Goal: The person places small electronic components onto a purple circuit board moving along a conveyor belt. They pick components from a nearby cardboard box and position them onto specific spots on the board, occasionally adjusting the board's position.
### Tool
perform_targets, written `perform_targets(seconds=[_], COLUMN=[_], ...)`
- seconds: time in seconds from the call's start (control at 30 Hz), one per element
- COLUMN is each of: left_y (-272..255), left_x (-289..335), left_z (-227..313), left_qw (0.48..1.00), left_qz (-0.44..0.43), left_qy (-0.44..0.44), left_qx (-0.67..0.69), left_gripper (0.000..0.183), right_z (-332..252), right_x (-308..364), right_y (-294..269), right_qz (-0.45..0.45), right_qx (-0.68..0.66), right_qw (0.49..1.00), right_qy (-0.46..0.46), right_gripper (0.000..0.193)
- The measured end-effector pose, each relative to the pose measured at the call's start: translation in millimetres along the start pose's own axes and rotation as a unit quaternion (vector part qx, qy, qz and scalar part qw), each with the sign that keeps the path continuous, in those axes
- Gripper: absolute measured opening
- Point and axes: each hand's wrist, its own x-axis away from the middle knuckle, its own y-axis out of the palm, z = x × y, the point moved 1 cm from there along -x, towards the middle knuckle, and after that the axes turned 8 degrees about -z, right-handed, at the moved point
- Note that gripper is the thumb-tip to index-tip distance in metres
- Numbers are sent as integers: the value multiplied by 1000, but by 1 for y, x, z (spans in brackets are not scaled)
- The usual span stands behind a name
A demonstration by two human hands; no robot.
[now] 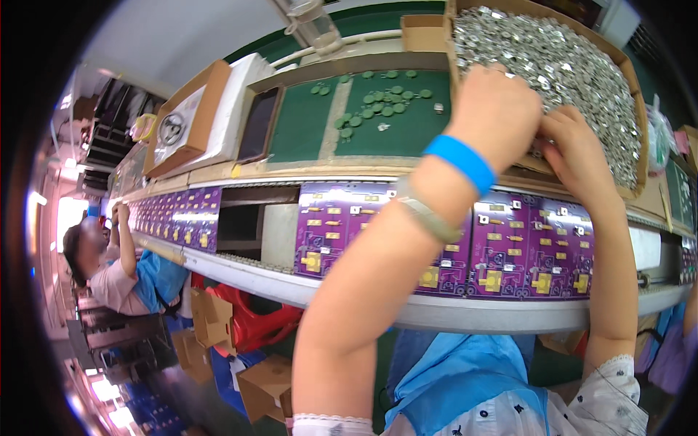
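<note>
We have both hands up at the near edge of a cardboard tray point(640, 109) heaped with small shiny metal parts point(552, 65). Our left hand point(496, 109) is curled loosely with its back toward us, fingers bent down into the pile; whether it has pinched any pieces we cannot tell, since the fingertips are hidden. It wears a blue wristband point(460, 161) and, lower on the forearm, a pale bracelet point(425, 214). Our right hand point(578, 149) sits just beside it, touching the tray's front lip, fingers also folded under and out of sight, so its hold is unclear as well. The tray lies tilted at the upper right, above the belt. Below our wrists runs a row of purple circuit panels point(542, 251) with yellow and white components, lying flat on the conveyor point(407, 309) and stretching away to the left point(174, 218). Beyond our left hand is a green mat point(407, 123) in a shallow frame, dotted with round green discs point(382, 102). Further left a dark flat tray point(256, 123) leans beside a white slab, and next to that stands an open brown carton point(193, 116) with a white label bearing a dark ring. A small empty-looking cardboard box point(423, 33) sits behind the mat. At far left another person point(116, 269) works on the same line, and brown cartons point(265, 385) and a red stool point(251, 323) lie on the floor beneath.
</note>
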Motion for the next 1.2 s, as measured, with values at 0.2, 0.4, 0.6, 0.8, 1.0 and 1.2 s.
perform_targets(seconds=[0.2,0.4,0.6,0.8,1.0,1.2], left_y=[40,37,19,-26,-85,-97], left_x=[-7,1,9,55,145,231], left_z=[28,27,17,-18,-75,-111], left_qw=[993,982,932,868,814,834], left_qz=[36,103,180,141,6,-30], left_qy=[-107,-114,-117,-133,-283,-367], left_qx=[20,112,293,458,507,411], left_gripper=[9,10,8,18,29,28], right_z=[-5,3,9,4,-9,-79], right_x=[9,10,8,7,0,-13], right_y=[2,1,5,3,1,-5], right_qz=[46,58,108,132,180,171], right_qx=[-50,-107,-188,-117,-112,-212], right_qw=[994,987,971,983,977,959], right_qy=[85,108,103,54,5,-77], right_gripper=[20,20,24,19,17,17])
